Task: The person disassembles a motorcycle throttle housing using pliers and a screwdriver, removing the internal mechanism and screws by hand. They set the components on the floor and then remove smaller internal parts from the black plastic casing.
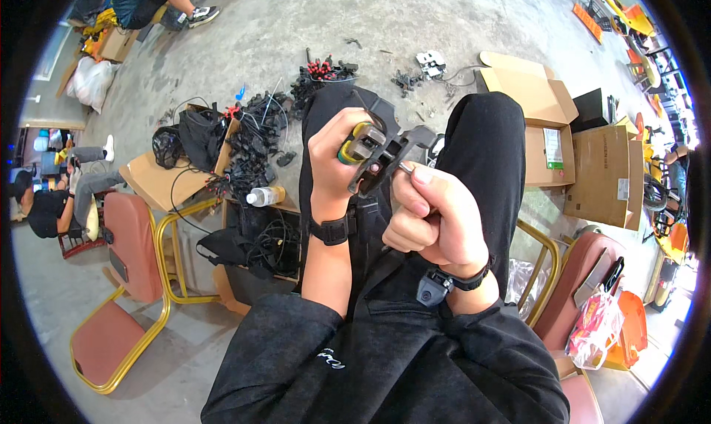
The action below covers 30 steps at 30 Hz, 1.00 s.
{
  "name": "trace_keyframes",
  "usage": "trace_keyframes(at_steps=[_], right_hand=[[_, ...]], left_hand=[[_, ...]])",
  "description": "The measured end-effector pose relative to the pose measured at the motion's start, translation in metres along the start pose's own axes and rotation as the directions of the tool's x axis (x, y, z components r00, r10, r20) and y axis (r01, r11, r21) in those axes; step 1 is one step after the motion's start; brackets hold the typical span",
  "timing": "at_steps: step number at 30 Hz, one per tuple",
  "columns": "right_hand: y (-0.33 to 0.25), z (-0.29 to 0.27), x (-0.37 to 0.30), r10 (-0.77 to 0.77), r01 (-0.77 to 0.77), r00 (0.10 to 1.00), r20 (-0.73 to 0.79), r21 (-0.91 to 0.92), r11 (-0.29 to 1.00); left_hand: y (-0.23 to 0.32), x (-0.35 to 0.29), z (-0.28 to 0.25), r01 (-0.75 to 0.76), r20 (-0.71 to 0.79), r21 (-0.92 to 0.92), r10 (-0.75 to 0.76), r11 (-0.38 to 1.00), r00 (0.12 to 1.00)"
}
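Observation:
My left hand is closed round a pair of pliers with a blunt metal head and a yellow-and-green grip. A black bracket-like part sits against its fingers, in front of my knees. On the right side of that part, my right hand is closed, thumb and forefinger pinching a small metal pin. The pin's tip points at the black part; whether it sits inside cannot be made out. Both wrists wear black straps, the right one with a small grey camera.
Tangled black parts and cables lie on the floor at left, near a clear bottle. Open cardboard boxes stand ahead right. Padded chairs flank me. Other people sit at far left.

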State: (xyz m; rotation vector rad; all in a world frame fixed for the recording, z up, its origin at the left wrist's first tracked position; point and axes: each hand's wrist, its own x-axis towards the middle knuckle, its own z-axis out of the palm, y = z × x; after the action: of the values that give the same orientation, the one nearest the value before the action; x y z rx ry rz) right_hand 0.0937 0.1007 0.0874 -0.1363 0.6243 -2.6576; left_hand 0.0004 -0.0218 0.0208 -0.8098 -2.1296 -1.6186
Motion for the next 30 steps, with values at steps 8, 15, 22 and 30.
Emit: trace_keyframes(at_steps=[8,15,22,30], right_hand=[[0.010,-0.010,0.006,-0.563,0.111,0.824,0.054,-0.992,0.067],[-0.002,-0.015,0.007,-0.510,0.240,0.807,0.298,-0.954,-0.178],[0.000,-0.013,0.007,-0.519,0.262,0.823,0.229,-0.965,-0.010],[-0.007,-0.013,0.003,-0.528,0.142,0.807,0.265,-0.954,-0.263]], left_hand=[[0.002,0.001,0.002,0.014,0.026,-0.039,-0.013,0.999,1.000],[0.001,-0.001,0.002,0.047,0.000,-0.011,-0.047,0.999,0.999],[0.003,0.001,0.001,0.002,-0.010,-0.058,-0.002,0.998,1.000],[-0.006,-0.002,0.001,0.016,-0.013,-0.078,-0.017,0.997,1.000]])
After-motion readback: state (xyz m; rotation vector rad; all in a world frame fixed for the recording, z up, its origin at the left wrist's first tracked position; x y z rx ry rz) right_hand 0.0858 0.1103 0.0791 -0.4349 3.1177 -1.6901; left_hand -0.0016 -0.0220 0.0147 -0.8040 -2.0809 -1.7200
